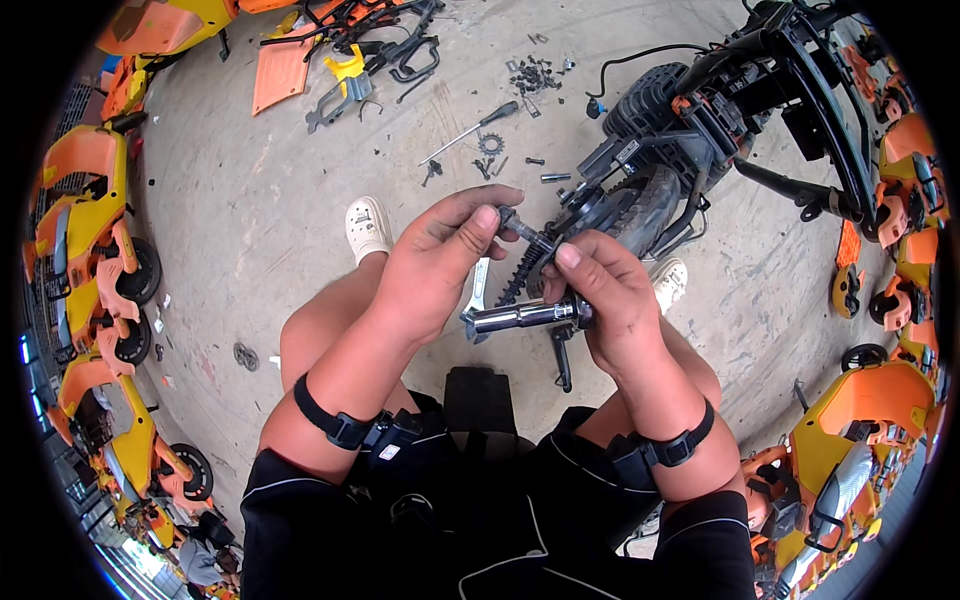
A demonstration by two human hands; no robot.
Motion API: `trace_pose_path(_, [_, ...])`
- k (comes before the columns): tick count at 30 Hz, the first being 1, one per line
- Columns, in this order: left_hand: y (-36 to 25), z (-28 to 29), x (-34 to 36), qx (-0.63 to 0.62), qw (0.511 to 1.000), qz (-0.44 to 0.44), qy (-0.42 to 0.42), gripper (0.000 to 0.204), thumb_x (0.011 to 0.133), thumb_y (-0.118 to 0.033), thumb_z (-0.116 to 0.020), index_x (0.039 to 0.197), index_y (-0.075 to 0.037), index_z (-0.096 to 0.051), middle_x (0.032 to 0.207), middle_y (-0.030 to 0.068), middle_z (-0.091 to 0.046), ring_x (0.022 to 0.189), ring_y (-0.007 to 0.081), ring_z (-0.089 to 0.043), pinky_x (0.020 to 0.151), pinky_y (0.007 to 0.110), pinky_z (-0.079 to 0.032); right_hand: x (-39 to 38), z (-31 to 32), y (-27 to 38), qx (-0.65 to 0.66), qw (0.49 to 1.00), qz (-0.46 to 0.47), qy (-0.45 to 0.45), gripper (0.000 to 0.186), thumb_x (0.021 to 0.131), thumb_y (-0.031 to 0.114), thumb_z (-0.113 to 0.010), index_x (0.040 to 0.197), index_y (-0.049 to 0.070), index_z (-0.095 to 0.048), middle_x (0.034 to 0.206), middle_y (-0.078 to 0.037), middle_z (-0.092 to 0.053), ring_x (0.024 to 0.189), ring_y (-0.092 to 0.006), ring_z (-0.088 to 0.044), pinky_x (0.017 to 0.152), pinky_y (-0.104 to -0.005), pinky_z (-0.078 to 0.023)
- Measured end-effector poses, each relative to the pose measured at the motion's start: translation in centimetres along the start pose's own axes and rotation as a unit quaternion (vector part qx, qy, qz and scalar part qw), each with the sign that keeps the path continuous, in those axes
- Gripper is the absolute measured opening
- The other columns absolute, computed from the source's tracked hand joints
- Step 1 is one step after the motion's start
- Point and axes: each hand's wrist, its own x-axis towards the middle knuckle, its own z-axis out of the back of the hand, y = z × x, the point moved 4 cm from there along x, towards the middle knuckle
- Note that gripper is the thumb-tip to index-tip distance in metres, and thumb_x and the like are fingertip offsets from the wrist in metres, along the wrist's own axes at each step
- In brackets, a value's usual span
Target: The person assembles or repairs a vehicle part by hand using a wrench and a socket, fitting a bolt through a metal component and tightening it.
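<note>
Between the fingertips of my left hand (pixel 435 255) is the end of a dark, greasy bolt (pixel 523 230). Thumb and forefinger of my right hand (pixel 615 295) meet around its other end. Under the right thumb, the curled fingers of that hand also hold a tool with a long chrome socket (pixel 518 316) pointing left. Just beyond my hands stands a partly stripped vehicle (pixel 660 150) with a black frame and knobby tyres. Its coil spring (pixel 521 272) shows between my hands. A silver spanner (pixel 480 283) is partly hidden behind my left wrist.
On the concrete ahead lie a long screwdriver (pixel 470 132), a toothed ring (pixel 490 144), a loose socket (pixel 555 178) and a pile of small fasteners (pixel 535 75). Removed frame parts (pixel 345 85) lie farther left. Orange and yellow vehicles (pixel 90 200) line both sides.
</note>
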Motion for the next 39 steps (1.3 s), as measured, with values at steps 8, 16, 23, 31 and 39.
trace_pose_path(8, [0.0,-0.3,0.0,0.017,1.000,-0.009,0.000,0.035,0.102,-0.024,-0.058,0.127,0.001,-0.060,0.111,0.0083,-0.064,0.100,0.0155,-0.058,0.087,0.033,-0.047,0.0,0.3,0.0,-0.004,1.000,-0.012,0.001,0.024,0.099,0.025,-0.062,0.087,0.004,-0.064,0.075,-0.003,-0.064,0.070,-0.0088,-0.055,0.065,-0.0237,-0.039])
trace_pose_path(16, [-0.2,-0.3,0.1,0.045,0.998,-0.032,0.006,0.033,0.102,-0.021,-0.059,0.124,0.001,-0.062,0.114,0.0087,-0.064,0.100,0.0156,-0.059,0.086,0.032,-0.048,0.0,0.1,0.4,-0.011,1.000,-0.013,-0.005,0.037,0.101,0.033,-0.058,0.088,-0.001,-0.067,0.071,-0.007,-0.064,0.071,-0.0135,-0.060,0.068,-0.0273,-0.044])
trace_pose_path(23, [-0.4,-0.2,0.0,0.072,0.996,-0.046,-0.006,0.032,0.101,-0.021,-0.059,0.123,0.001,-0.062,0.115,0.0088,-0.064,0.100,0.0159,-0.059,0.086,0.032,-0.048,0.1,0.1,0.2,-0.038,0.999,-0.029,0.005,0.047,0.103,0.040,-0.052,0.090,-0.002,-0.068,0.069,-0.008,-0.064,0.068,-0.0143,-0.059,0.069,-0.0280,-0.045])
trace_pose_path(31, [-0.3,0.4,0.1,0.045,0.997,-0.053,-0.043,0.029,0.102,-0.020,-0.059,0.123,-0.001,-0.064,0.111,0.0062,-0.067,0.097,0.0132,-0.063,0.084,0.029,-0.049,0.4,-0.6,0.1,-0.044,0.998,-0.033,0.020,0.035,0.102,0.036,-0.058,0.092,0.002,-0.063,0.075,-0.001,-0.061,0.073,-0.0089,-0.054,0.068,-0.0250,-0.042])
trace_pose_path(39, [-0.3,0.8,0.4,0.025,0.997,-0.053,-0.040,0.029,0.102,-0.021,-0.059,0.122,0.000,-0.063,0.110,0.0066,-0.067,0.094,0.0137,-0.064,0.082,0.029,-0.049,0.6,-0.9,-0.2,-0.012,1.000,-0.024,0.014,0.019,0.097,0.018,-0.067,0.106,0.003,-0.058,0.084,-0.001,-0.061,0.078,-0.0060,-0.053,0.068,-0.0222,-0.042])
